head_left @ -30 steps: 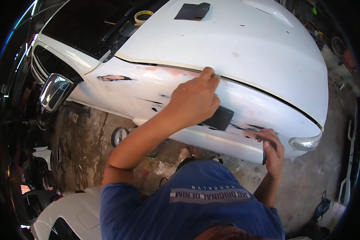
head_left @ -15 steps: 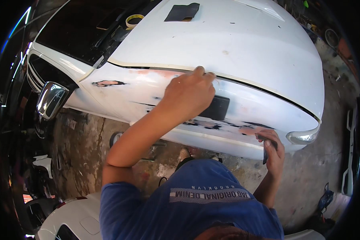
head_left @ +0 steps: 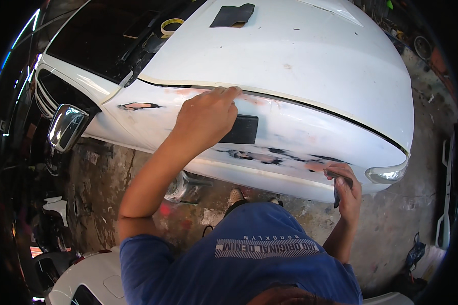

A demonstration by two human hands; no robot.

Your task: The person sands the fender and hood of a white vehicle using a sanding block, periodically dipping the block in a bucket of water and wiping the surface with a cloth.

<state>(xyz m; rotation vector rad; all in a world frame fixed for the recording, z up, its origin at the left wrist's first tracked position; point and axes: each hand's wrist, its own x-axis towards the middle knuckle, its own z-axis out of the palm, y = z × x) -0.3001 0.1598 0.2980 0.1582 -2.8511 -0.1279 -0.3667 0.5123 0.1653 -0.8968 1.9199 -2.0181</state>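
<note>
My left hand (head_left: 207, 116) is pressed on the white car fender (head_left: 300, 124), close under the hood seam. A sheet of dark sandpaper (head_left: 243, 130) lies flat beneath it, one end sticking out to the right of the fingers. At the fender's lower front, my right hand (head_left: 348, 195) closes round a folded dark piece (head_left: 337, 195) that looks like sandpaper, and its fingers rest near a pinkish filler patch (head_left: 315, 166). Black and pink sanded spots (head_left: 262, 155) mark the panel between the hands.
Another dark sheet (head_left: 231, 16) lies on the hood (head_left: 290, 61). A yellow tape roll (head_left: 171, 26) sits by the windshield. The side mirror (head_left: 66, 127) juts out at left, and the headlight (head_left: 387, 172) is at right. Behind me stands another white car (head_left: 99, 277).
My left hand has slid left along the fender with the sandpaper, uncovering more of the panel. My right hand stays almost where it was.
</note>
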